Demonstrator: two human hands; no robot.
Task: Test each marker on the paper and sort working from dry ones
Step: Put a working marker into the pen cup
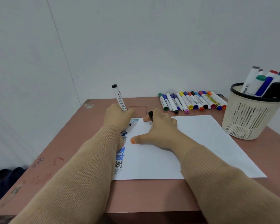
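Note:
My left hand [118, 116] grips a white marker with a black end [119, 98], held nearly upright, its black tip on the top left of the white paper [200, 143]. A column of "test" words in blue, black and grey runs down the paper's left edge, partly hidden by my left arm. My right hand [160, 128] rests on the paper with the thumb spread flat, and its fingers hold the black cap [150, 115]. A row of several capped coloured markers [192, 101] lies behind the paper.
A cream mesh basket with a black rim [249, 120] stands at the right and holds several large markers. The brown table [71, 143] ends at a white wall behind. The table's left side bears scribbles. Dark cloth lies on the floor at the lower left.

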